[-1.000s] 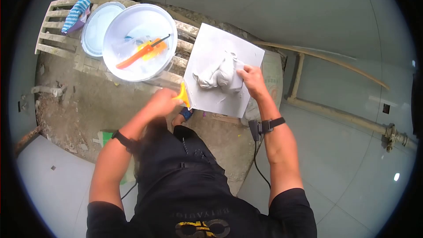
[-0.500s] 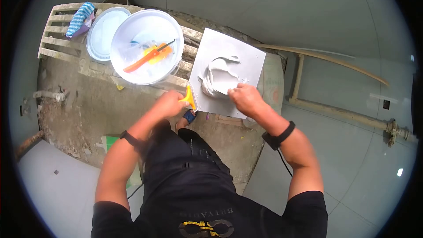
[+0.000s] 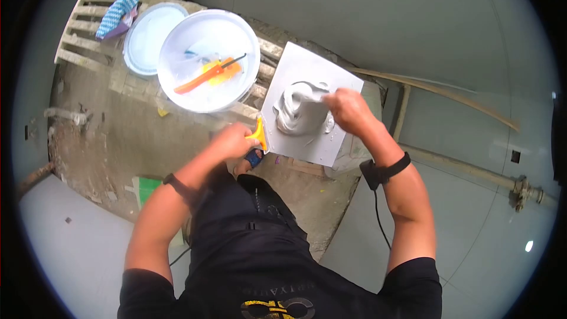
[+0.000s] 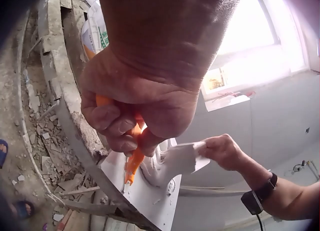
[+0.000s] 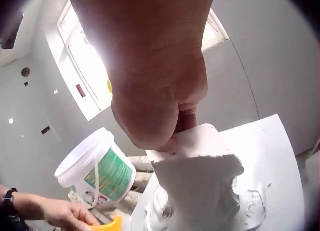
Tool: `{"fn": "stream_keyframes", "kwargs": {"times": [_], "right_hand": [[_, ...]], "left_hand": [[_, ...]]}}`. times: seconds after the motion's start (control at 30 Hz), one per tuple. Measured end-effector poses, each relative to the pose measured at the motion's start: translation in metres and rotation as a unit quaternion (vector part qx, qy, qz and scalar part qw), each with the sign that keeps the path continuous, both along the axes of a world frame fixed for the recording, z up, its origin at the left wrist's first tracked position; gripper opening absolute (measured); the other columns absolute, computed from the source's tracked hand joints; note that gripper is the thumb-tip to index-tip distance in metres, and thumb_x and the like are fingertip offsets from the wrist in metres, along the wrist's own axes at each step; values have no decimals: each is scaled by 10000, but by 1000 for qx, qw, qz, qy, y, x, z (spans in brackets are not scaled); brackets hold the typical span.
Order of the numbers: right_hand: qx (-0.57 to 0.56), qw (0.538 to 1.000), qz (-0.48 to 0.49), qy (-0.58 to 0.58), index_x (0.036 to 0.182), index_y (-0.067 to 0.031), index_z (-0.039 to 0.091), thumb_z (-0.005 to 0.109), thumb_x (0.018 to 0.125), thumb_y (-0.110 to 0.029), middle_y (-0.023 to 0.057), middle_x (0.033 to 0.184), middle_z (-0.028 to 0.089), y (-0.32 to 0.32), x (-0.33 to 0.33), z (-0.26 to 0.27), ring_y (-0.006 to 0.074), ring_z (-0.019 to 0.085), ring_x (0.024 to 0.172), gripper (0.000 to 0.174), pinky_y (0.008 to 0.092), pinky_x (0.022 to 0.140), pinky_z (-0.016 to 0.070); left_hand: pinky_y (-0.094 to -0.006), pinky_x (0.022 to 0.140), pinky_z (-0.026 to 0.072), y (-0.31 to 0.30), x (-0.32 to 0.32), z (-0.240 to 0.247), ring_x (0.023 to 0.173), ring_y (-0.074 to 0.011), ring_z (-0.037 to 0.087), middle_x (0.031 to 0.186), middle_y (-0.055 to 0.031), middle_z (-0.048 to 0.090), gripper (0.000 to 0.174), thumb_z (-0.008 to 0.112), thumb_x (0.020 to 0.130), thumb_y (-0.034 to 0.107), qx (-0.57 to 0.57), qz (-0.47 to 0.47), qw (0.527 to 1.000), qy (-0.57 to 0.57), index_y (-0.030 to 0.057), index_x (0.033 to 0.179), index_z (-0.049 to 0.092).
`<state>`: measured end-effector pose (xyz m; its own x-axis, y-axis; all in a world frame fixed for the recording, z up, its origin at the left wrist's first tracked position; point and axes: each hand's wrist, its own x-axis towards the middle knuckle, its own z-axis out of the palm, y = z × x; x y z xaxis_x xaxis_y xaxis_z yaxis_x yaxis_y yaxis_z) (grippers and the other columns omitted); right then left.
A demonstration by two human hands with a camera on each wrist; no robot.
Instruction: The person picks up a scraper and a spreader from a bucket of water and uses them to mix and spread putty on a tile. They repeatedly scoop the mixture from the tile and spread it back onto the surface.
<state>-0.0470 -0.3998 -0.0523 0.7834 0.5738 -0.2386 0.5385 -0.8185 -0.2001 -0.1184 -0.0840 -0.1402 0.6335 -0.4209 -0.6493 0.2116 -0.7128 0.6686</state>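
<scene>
The left hand point(image 3: 231, 140) grips a yellow-orange scraper point(image 3: 260, 134) at the near left edge of a white square board point(image 3: 307, 59); in the left wrist view its fingers curl round the orange handle point(image 4: 133, 167). Pinched in the right hand point(image 3: 351, 110) is a flat white blade point(image 5: 190, 142), its face coated with grey-white paste, over the board. Swirled paste point(image 3: 289, 112) lies on the board's middle, with a smaller dab beside it. The right fingertips are partly hidden behind the hand in the right wrist view.
A white bucket point(image 3: 250, 82) holding an orange-handled tool point(image 3: 201, 79) and a yellow item stands left of the board on a slatted bench point(image 3: 88, 41). Beyond it are a round lid point(image 3: 142, 53) and a striped blue cloth point(image 3: 118, 15). A pipe point(image 3: 460, 165) runs at the right.
The right hand moved in toward the board's near side, then back up and right with the blade. The paste changed from a heaped mass to a spread swirl. The left hand keeps holding the scraper.
</scene>
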Motion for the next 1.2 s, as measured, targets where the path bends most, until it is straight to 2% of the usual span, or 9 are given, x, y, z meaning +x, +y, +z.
{"fn": "stream_keyframes", "kwargs": {"times": [0.23, 0.37, 0.5, 0.6, 0.7, 0.87, 0.97, 1.1, 1.2], "right_hand": [[13, 999, 18, 49, 936, -28, 716, 595, 854, -61, 166, 789, 680, -3, -22, -35, 366, 640, 808, 150, 461, 730, 537], [76, 959, -252, 104, 953, 5, 728, 662, 882, -115, 167, 740, 669, -62, -47, 1, 253, 633, 654, 155, 400, 636, 510], [152, 821, -528, 155, 926, 33, 729, 688, 879, -92, 80, 725, 676, -110, -106, -52, 128, 566, 622, 140, 323, 583, 457], [383, 617, -678, 114, 915, 54, 726, 677, 892, -53, 27, 777, 686, -95, -140, -90, 111, 580, 665, 120, 306, 583, 456], [423, 567, -694, 130, 947, 24, 710, 672, 924, -66, 34, 829, 670, -61, -144, -111, 99, 575, 656, 100, 268, 539, 421], [520, 561, -619, 180, 1025, 39, 737, 673, 908, -53, 9, 781, 646, 1, -83, -70, 90, 543, 634, 162, 264, 558, 420], [415, 689, -583, 108, 951, 59, 744, 667, 914, -58, -22, 758, 645, 4, -77, -30, 91, 554, 649, 145, 279, 576, 439], [200, 875, -441, -29, 847, 28, 687, 660, 884, -114, 213, 718, 669, 26, -80, 10, 379, 648, 650, 149, 434, 630, 505], [189, 908, -369, -64, 785, 40, 604, 637, 872, -98, 278, 750, 583, 25, -82, 4, 461, 593, 697, 166, 470, 620, 470]], "left_hand": [[-434, 695, 504, 3, -9, -9, 711, -326, 663, 752, -192, 676, 309, 733, 876, 321, -25, 1, 999, -26, 12, 891, 723], [-437, 689, 499, 2, -3, -7, 708, -321, 662, 753, -193, 674, 298, 729, 878, 314, -21, -7, 999, -39, 17, 892, 724], [-480, 775, 527, 2, 0, -3, 878, -406, 684, 893, -226, 705, 344, 719, 882, 365, -9, -11, 1000, -13, 25, 920, 751], [-485, 758, 522, 1, -3, -8, 848, -407, 680, 875, -231, 699, 341, 725, 872, 359, -13, -10, 999, -31, 21, 915, 749], [-488, 743, 514, 0, -2, -9, 831, -412, 674, 872, -238, 694, 336, 734, 860, 345, -29, -14, 999, -29, 13, 903, 743], [-493, 749, 503, 2, -3, -6, 845, -423, 663, 869, -243, 689, 317, 727, 866, 323, -29, -13, 999, -39, 9, 908, 738], [-505, 755, 503, 1, -5, 31, 835, -423, 661, 838, -234, 687, 291, 690, 901, 317, -55, -32, 995, -72, 31, 909, 739], [-506, 740, 510, -17, -3, 98, 816, -407, 668, 809, -208, 686, 303, 664, 927, 341, -44, -117, 980, -153, 44, 890, 714], [-502, 723, 518, -49, 14, 100, 797, -398, 672, 795, -185, 688, 302, 650, 940, 363, -69, -142, 963, -220, 65, 919, 698]]}}
